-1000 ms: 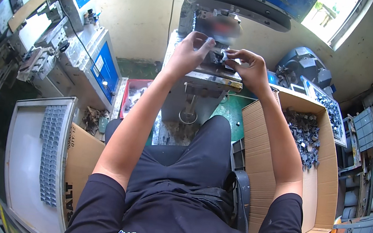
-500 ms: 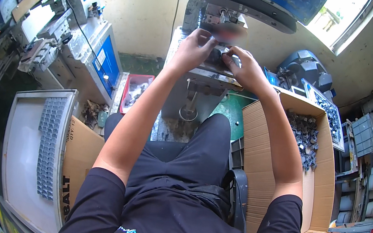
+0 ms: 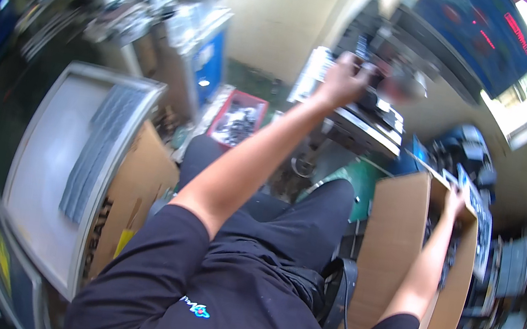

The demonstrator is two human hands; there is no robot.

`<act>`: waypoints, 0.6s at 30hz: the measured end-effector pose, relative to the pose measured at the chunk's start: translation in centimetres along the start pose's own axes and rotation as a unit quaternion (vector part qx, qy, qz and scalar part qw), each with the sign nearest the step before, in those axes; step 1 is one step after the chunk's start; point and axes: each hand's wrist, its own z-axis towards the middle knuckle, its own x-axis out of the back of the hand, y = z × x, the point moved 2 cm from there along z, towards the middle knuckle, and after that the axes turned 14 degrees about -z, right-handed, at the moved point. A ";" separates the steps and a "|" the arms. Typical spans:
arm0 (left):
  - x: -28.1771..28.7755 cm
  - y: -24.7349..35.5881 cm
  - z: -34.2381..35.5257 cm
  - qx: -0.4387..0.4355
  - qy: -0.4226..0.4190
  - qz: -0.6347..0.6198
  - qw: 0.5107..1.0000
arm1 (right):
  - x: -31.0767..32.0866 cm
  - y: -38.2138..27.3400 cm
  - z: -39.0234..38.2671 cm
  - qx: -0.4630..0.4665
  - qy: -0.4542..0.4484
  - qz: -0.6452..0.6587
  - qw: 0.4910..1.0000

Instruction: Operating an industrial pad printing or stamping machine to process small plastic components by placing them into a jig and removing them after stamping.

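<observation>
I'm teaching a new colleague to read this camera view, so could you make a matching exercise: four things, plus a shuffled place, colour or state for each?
Things
1. Left hand
2. Right hand
3. Small bin
4. Metal-framed tray

Descriptions
A. Red-sided
B. By the far end of the cardboard box
C. White, with grey parts on it
D. At a machine

Pairs: 1-D, 2-B, 3-A, 4-C

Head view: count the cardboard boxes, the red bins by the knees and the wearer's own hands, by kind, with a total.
Cardboard: 2 (open box at right, box behind the framed tray at left)
Red bin: 1
Hands: 2 (left hand, right hand)
Total: 5
</observation>
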 end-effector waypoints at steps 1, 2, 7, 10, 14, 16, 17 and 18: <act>-0.7 0.2 -0.2 0.008 0.006 -0.032 0.999 | 0.5 2.1 -0.5 0.075 0.065 -0.052 0.994; -0.3 0.7 -0.6 -0.026 0.028 -0.049 0.998 | -0.3 2.7 -0.5 -0.071 -0.064 -0.047 0.994; 4.9 4.1 -3.9 -0.062 0.059 -0.086 0.993 | 0.8 1.9 -0.8 -0.169 0.089 -0.079 0.978; 15.7 2.3 -6.3 -0.131 0.092 0.068 0.985 | 0.0 2.3 -1.1 -0.242 0.031 -0.064 0.968; 32.2 3.8 -11.7 -0.044 0.250 0.236 0.938 | 1.4 1.1 -1.8 -0.285 -0.033 -0.148 0.947; 40.8 4.7 -14.5 0.005 0.293 0.235 0.927 | -1.0 7.1 -1.8 -0.271 -0.147 -0.178 0.934; 43.7 5.3 -15.9 0.031 0.305 0.251 0.918 | -1.5 9.7 -2.1 -0.282 -0.152 -0.188 0.928; 46.6 5.7 -17.5 0.033 0.318 0.271 0.908 | -1.9 11.4 -1.7 -0.250 -0.179 -0.200 0.930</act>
